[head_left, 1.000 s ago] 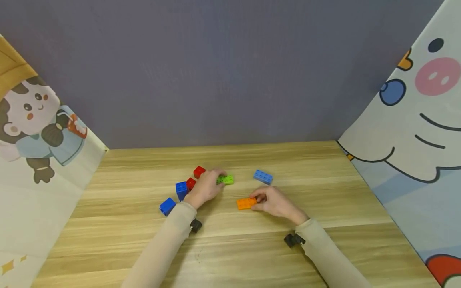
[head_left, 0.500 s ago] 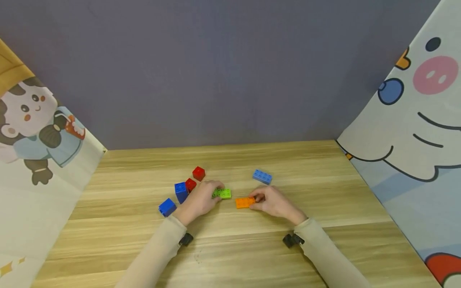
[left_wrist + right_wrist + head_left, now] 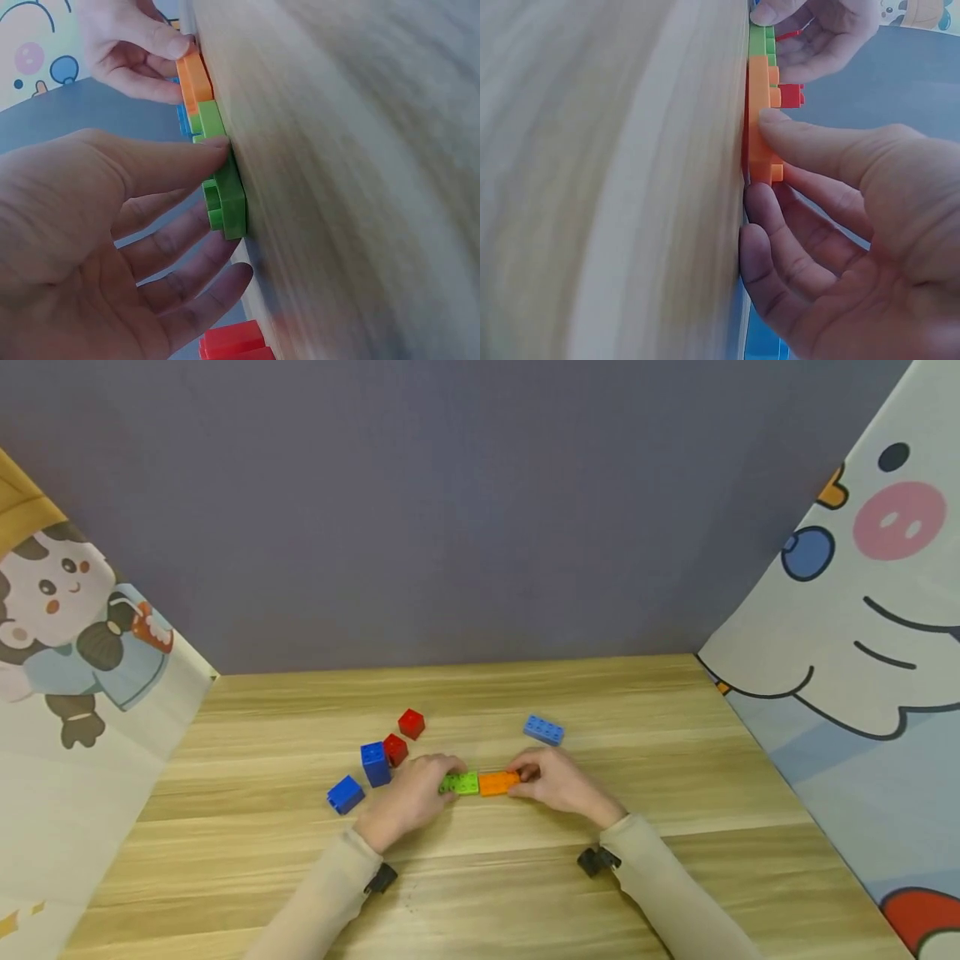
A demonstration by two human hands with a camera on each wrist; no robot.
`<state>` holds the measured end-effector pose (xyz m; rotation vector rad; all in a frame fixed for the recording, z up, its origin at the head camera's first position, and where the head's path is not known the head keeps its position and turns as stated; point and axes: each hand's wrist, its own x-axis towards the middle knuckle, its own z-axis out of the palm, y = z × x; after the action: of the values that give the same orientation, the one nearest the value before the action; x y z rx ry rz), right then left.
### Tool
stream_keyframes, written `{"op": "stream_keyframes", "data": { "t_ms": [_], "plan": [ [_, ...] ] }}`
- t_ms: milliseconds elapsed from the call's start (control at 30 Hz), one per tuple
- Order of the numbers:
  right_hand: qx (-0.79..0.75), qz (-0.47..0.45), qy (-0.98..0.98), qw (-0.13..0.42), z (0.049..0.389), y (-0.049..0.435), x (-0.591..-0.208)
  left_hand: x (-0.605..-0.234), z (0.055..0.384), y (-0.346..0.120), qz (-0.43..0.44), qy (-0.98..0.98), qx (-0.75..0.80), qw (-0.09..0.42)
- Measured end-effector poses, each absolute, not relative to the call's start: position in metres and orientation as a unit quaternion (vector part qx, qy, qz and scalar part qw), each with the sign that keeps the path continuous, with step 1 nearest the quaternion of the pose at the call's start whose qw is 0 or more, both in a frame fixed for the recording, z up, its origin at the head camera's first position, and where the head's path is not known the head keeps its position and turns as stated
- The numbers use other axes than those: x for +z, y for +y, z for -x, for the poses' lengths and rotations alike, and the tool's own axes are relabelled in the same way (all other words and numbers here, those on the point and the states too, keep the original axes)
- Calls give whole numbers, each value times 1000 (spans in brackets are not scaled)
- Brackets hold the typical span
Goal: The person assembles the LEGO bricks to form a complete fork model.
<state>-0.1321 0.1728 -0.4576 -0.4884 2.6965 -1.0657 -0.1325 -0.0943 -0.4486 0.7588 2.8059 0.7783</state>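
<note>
My left hand [image 3: 415, 793] pinches a flat green toy brick [image 3: 463, 783] between thumb and fingers on the wooden table. From the other side, my right hand [image 3: 558, 781] pinches a flat orange toy brick [image 3: 497, 783]. The two bricks lie end to end in one row, their near ends touching or almost so. In the left wrist view the thumb presses the side of the green brick [image 3: 229, 191], with the orange brick [image 3: 195, 82] beyond it. Studs on the orange brick [image 3: 759, 124] point away from the table in the right wrist view.
A light blue brick [image 3: 543, 729] lies behind my right hand. Left of my left hand are two red bricks [image 3: 411, 723] and two dark blue bricks [image 3: 376, 764]. A grey panel [image 3: 465, 527] rises at the table's back edge, with printed panels at both sides.
My left hand has drawn the green brick toward the front, level with the orange one. My right hand has shifted slightly left with the orange brick, closing the gap.
</note>
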Motion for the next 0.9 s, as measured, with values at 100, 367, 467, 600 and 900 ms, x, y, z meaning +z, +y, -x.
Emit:
{"op": "stream_keyframes", "data": {
  "t_ms": [100,367,467,600,900],
  "plan": [
    [-365,164,911,101,133,171,-458,-448,132,-93,-253,930,258,63],
    [-363,169,911,103,135,169,-457,-446,135,-82,-262,935,230,65],
    [-363,174,909,105,135,168,-457,-447,136,-78,-265,934,232,67],
    [-364,177,909,104,137,168,-456,-449,139,-74,-270,930,241,65],
    [-368,164,908,110,137,167,-458,-452,140,-69,-271,932,233,65]
  ]
}}
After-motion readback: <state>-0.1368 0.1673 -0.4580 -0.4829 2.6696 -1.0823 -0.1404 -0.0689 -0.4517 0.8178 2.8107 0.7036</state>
